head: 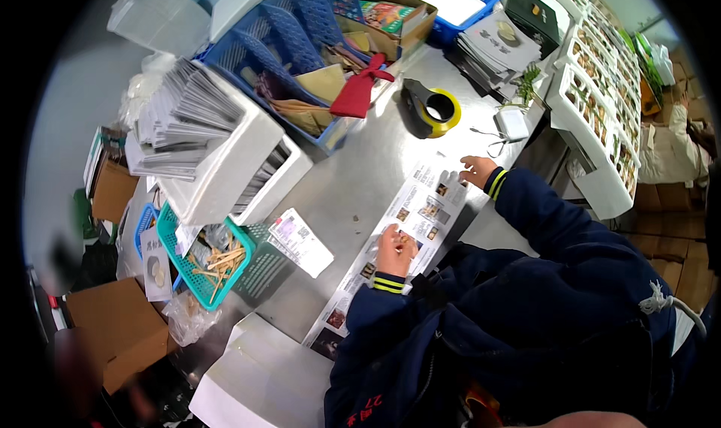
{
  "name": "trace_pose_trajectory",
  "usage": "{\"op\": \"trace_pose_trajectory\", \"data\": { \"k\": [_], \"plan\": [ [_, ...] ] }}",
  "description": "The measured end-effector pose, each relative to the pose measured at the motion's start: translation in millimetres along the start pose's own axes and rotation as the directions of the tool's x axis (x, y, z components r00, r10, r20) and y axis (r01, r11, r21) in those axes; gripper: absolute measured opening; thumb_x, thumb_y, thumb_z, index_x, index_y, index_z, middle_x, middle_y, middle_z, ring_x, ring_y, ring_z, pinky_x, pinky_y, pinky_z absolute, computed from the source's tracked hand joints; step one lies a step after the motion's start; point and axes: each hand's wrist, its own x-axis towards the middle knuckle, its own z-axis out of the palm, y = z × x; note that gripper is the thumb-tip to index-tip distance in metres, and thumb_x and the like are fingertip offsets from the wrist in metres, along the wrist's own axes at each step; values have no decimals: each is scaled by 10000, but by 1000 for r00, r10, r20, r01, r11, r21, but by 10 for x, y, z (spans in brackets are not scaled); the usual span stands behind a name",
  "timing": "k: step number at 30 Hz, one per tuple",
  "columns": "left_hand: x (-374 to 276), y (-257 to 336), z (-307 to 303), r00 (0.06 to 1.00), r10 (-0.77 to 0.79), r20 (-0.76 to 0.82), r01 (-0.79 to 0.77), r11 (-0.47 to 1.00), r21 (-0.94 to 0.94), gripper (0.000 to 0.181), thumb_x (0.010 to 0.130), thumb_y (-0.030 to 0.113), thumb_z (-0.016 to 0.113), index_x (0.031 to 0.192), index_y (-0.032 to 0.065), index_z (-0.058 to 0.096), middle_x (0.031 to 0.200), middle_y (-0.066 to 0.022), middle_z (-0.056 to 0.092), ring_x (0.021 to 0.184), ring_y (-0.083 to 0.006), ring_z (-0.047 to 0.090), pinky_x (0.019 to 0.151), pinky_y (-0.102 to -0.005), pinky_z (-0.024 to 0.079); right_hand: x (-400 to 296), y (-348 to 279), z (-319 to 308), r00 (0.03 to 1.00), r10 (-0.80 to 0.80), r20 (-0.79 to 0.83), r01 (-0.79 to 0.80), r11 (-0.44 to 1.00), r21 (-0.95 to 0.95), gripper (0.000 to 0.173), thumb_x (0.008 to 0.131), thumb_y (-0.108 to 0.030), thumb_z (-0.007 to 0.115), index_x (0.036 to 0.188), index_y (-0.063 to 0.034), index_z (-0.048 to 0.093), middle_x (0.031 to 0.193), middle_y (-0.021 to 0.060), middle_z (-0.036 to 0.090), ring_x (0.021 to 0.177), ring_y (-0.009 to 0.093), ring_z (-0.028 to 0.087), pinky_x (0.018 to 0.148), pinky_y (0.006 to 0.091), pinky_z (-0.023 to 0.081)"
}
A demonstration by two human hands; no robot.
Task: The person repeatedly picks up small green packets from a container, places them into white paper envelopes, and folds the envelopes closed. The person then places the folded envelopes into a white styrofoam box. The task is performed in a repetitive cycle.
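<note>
A long printed sheet (419, 202) with text and small food photos lies slantwise on a steel table (360, 174), close in front of me. My left hand (397, 250) rests over the middle of this sheet with its fingers curled; whether they pinch anything is hidden. At the sheet's upper right end is my right hand (477, 171), its fingers apart and reaching over the edge. Left of the sheet lies a stack of printed slips (301, 242). Beyond it stands a black tape dispenser (415, 107) with a roll of yellow tape (450, 112).
White foam boxes (225, 163) hold many folded papers at left, beside a teal basket (248, 247) of small wooden sticks. Blue divided baskets (293, 61) stand behind. A white charger (511, 125) and foam trays (597, 101) are at right. A person (676, 146) is farther right.
</note>
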Motion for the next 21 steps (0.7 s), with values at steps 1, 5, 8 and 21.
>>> {"op": "trace_pose_trajectory", "data": {
  "k": [1, 5, 8, 21],
  "plan": [
    [-34, -69, 258, 989, -75, 128, 67, 996, 64, 513, 764, 85, 670, 1204, -11, 425, 1105, -173, 504, 937, -208, 546, 758, -286, 493, -61, 149, 81, 991, 99, -93, -101, 995, -16, 440, 803, -304, 605, 1107, 11, 565, 909, 182, 646, 845, 305, 626, 775, 348, 491],
    [-29, -307, 783, 971, -133, 198, 118, 989, 86, 556, 752, 154, 698, 1184, -54, 416, 1066, -201, 504, 954, -251, 545, 780, -313, 505, 62, 155, 144, 954, 280, 110, -287, 957, 49, 466, 815, -375, 577, 1069, 15, 600, 986, 203, 636, 881, 317, 623, 801, 348, 486],
    [33, -288, 892, 966, -203, 161, 177, 971, 163, 583, 738, 206, 717, 1172, -59, 432, 1015, -187, 518, 888, -234, 554, 761, -314, 495, 112, 265, 4, 912, 309, 269, -356, 923, 145, 467, 804, -412, 587, 1024, -2, 631, 891, 154, 660, 785, 252, 634, 737, 320, 489],
    [718, 976, 962, 925, -377, 49, 337, 754, -564, 450, 827, 369, 642, 975, 37, 376, 897, -73, 488, 734, -136, 552, 562, -283, 499, -925, -503, -268, 864, -492, 105, 477, 868, 141, 857, 766, -289, 641, 1415, -107, 112, 1040, 235, 581, 754, 380, 615, 671, 394, 506]
  ]
}}
